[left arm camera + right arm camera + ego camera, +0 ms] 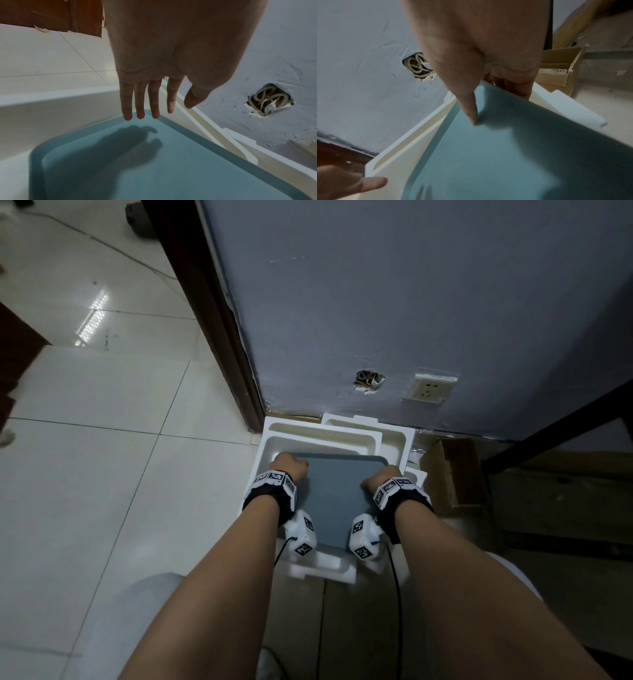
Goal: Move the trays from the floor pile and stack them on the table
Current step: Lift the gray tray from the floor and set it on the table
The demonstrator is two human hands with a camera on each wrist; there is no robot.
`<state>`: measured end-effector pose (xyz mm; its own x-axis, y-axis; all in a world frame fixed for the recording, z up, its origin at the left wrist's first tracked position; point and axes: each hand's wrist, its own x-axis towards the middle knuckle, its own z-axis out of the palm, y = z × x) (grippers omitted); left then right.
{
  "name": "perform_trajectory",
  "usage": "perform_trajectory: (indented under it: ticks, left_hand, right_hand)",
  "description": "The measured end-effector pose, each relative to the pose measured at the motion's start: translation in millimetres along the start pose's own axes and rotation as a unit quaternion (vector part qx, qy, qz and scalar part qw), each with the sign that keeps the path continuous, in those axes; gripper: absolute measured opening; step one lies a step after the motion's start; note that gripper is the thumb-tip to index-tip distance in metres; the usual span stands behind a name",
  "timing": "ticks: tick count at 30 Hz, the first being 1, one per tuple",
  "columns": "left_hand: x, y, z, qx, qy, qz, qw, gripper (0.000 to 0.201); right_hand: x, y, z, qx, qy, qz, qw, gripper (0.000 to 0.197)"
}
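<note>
While no writing is readable, the right hand pinches the blue tray's right edge at centre frame atop white trays; the left hand hovers, fingers straight.

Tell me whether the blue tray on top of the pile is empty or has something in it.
Empty. The blue tray shows a bare surface in every view, with only the shadow of the left hand on it; the right hand pinches its edge.

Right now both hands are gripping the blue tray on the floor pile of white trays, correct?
Not quite. Only the right hand grips the blue tray, thumb on top, fingers under its edge. The left wrist view shows the left hand open, fingers straight above the tray, not gripping. The white trays are there.
</note>
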<state>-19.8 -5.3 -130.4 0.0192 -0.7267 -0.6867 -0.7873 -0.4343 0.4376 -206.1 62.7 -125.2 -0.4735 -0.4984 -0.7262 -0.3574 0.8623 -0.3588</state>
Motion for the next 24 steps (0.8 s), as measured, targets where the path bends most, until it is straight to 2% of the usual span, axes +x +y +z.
perform_trajectory:
  ticks: [3,9,13,20,24]
  left_hand:
    - [-19.0,6.3,-17.9,0.004,0.013,-0.001,1.0,0.042]
    - [-59.9,32.6,-63.8,0.006,0.034,0.009,0.999,0.04]
    - [-93.8,54.8,-100.4,0.006,0.042,0.012,0.999,0.04]
    - [-150.1,75.6,-152.3,-0.008,-0.008,-0.03,0.999,0.055]
    - [-185.6,93.0,-183.4,-0.026,-0.034,-0.057,0.997,0.053]
  right_hand:
    - [-19.6,-13.0,-12.2,0.005,0.014,0.018,1.0,0.039]
    - [-71.4,-61.2,-48.8,-0.001,0.018,-0.028,0.999,0.043]
    - [-106.4,-87.3,-80.4,-0.012,0.055,-0.052,0.997,0.03]
    - [-156.2,-126.7,-133.8,0.07,0.044,-0.077,0.994,0.038]
    - [-176.3,-144.4,-164.7,0.14,-0.016,-0.087,0.986,0.051]
